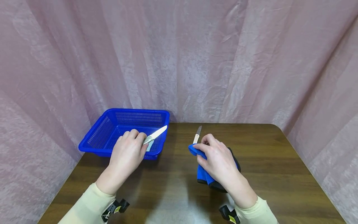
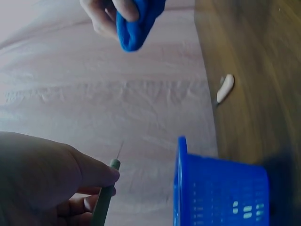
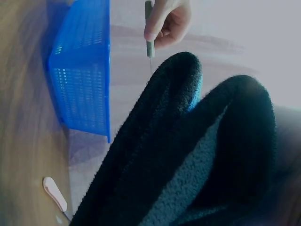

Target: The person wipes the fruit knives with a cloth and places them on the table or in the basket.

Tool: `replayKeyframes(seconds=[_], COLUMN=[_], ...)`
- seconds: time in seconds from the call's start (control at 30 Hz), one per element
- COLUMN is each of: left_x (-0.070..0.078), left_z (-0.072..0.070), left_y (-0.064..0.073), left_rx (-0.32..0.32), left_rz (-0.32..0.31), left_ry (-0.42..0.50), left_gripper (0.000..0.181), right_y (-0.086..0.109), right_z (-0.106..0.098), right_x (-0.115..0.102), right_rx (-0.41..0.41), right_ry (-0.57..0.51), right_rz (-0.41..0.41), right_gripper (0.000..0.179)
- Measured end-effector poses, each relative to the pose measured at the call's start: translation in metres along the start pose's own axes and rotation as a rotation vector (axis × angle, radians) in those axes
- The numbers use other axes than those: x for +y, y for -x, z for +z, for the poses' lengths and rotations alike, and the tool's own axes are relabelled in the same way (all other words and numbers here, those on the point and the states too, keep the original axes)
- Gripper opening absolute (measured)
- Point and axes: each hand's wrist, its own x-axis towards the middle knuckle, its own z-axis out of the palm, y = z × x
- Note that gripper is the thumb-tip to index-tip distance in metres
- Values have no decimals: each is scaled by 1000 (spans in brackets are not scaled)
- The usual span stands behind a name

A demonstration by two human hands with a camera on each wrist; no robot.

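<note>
Two knives appear in our view from the head camera. Our left hand (image 1: 127, 152) grips the first knife (image 1: 155, 134) by its handle, fingers curled round it, so that the pale blade juts forward and to the right above the near right corner of the blue basket (image 1: 96, 137). The left wrist view shows the thumb pressed against the greenish handle (image 2: 104, 200), with the blade seen edge-on as a thin line. Our right hand (image 1: 216, 161) pinches a folded blue cloth (image 1: 202, 177), fingers (image 1: 205, 149) curled over its upper fold; the cloth rests on the counter (image 1: 279, 174) under the palm. The second knife (image 1: 197, 134) lies flat on the counter just beyond the right hand, pale handle towards us, blade pointing away.

We judge that the held knife is poised at the basket. To do this well, we would keep the grip on the handle only, keep the edge turned away from the other hand, and lower the blade inside the basket wall rather than drop it. The cloth hand should stay apart from both blades.
</note>
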Motion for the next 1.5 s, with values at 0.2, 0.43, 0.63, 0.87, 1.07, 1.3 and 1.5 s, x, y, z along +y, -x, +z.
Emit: replayKeyframes(seconds=[0.2,0.43,0.63,0.87,1.07,1.3,1.5], left_x=[-17,-39,-59,-77,-84,-95,-98], left_z=[2,10,18,25,35,50,60], left_y=[-8,-12,-15,-23,-29,-31,-31], left_rx=[-36,-86,-248,-393,-452,-570,-680], left_rz=[-30,-91,-187,-267,-300,-328,-355], left_ry=[2,-13,-8,19,30,32,22], left_gripper=[19,17,16,18,17,15,14], right_y=[-1,0,0,1,3,5,6], right_z=[2,7,11,14,14,15,15], right_x=[-4,-11,-17,-22,-22,-23,-23], right_rx=[7,10,3,-8,-5,-6,0], right_ry=[-20,-33,-46,-38,-32,-43,-43], right_rz=[-25,-62,-84,-115,-109,-108,-107], right_gripper=[33,32,31,31,30,31,31])
